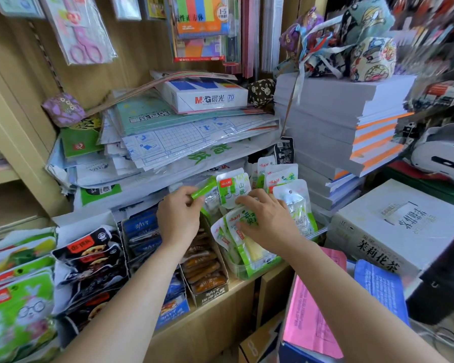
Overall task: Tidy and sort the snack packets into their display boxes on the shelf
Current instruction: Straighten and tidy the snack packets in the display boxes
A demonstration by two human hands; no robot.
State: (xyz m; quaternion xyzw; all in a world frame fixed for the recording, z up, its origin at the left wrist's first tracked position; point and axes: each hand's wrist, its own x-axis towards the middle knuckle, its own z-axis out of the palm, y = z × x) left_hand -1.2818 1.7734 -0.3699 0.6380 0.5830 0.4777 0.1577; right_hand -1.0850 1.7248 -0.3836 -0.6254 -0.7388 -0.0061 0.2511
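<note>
Wooden shelving (220, 315) in a cramped stationery shop carries rows of snacks along its front edge, with paper goods piled behind. Nearest, at the left end of the front edge, lie bright green foil packets with a cartoon rabbit (19, 310). Beside them are black packets with red labels (89, 252), then dark blue packets (142, 231) standing in a row. Next comes a narrow cardboard display box (207, 294) filled with brown packets (202, 268).

At the right end of the front edge sits a clear plastic box with a green rim (249, 273), and it holds the green-and-white snack packets (232, 221). The hands are apart, both over this box. The right hand (268, 221) curls its thumb and fingers around the tops of those packets. The left hand (178, 218) pinches a green-edged clear packet (205, 188) just above the box's back left corner.

Off the shelf's right end lean pink paper sheets (307, 310) and a blue sheet (380, 289), with a white printed carton (393, 221) beyond them.

Farther back, plastic-wrapped sheets (181, 137) are heaped, topped by a white ream of copy paper (205, 95). A tall stack of grey-white paper blocks (325, 121) stands at the back right, with patterned fabric pouches (372, 58) on it. Pink scissors in a clear sleeve (84, 45) hang on the back wall.
</note>
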